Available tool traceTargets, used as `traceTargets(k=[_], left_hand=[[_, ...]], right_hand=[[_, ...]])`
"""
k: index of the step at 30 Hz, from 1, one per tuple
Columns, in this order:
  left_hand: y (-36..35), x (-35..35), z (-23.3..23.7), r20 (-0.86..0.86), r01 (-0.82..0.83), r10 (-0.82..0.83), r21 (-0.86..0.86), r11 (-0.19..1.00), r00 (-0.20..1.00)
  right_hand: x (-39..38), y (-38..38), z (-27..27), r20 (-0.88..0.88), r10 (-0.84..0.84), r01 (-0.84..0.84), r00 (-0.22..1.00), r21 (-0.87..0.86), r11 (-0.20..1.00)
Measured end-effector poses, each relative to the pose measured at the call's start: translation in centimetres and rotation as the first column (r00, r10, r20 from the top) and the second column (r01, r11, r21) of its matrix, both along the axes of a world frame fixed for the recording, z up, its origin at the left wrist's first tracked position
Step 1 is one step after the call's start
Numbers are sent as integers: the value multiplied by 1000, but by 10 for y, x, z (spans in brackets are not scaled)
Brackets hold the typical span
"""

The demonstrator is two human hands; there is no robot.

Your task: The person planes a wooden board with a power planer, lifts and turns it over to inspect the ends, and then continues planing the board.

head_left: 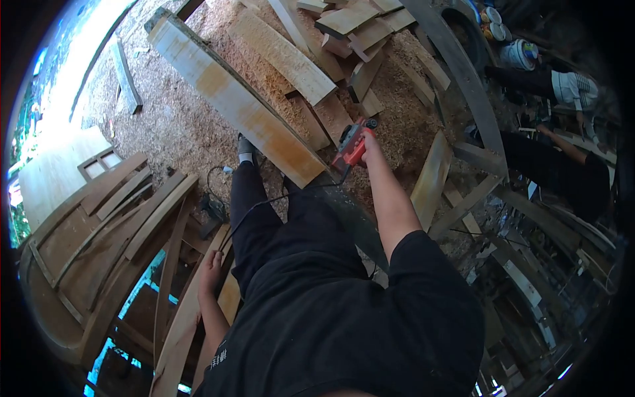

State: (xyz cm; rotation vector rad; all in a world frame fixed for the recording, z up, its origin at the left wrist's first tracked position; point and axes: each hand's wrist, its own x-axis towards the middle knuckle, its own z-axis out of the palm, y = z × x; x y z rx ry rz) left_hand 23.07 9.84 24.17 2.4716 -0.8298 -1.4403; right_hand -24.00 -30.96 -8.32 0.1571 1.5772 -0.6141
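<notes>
My right hand (pixel 369 141) is wrapped round the grip of a red and black electric planer (pixel 349 145), held out near the end of a long wooden plank (pixel 241 102). The plank's face is pale with orange-brown patches. From the planer a black power cord (pixel 264 200) runs across my legs to my left side. My left hand (pixel 211 268) hangs low there with its fingers closed on the cord, close beside leaning boards (pixel 178 331).
Shavings (pixel 159 132) cover the floor around loose boards (pixel 284 53). Curved wooden frames (pixel 99 264) stand at left. On the right are a curved beam (pixel 463 73), a white bucket (pixel 518 55) and two other people (pixel 549 169).
</notes>
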Motion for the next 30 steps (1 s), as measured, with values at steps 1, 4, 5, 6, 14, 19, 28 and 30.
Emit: traceTargets(k=[1,4,5,6,14,19,28,30], left_hand=[[-5,-2,4,10,1,-1,-10,1000,1000],[-24,-5,11,70,49,-46,-46,998,996],[-30,-4,12,116,99,-91,-69,993,989],[-35,-1,10,116,102,-94,-63,993,989],[-63,-5,13,81,158,-152,-64,985,985],[-47,2,-2,93,192,-195,39,981,976],[-9,-19,-25,46,31,-33,52,998,998],[7,-25,-30,31,2,-4,36,999,1000]], right_hand=[[-3,-4,-3,-1,12,-12,1000,5,1000],[-7,-21,-9,14,-11,12,1000,-96,995],[-7,-28,-9,0,-59,59,998,-81,995],[-8,-34,-15,-16,-106,104,994,-67,992],[-5,-44,-64,-70,-98,90,993,-121,989],[15,-38,-46,-99,-43,25,994,-172,985],[23,-39,-30,-303,183,-222,935,-102,970],[25,-38,-29,-335,211,-259,918,-104,960]])
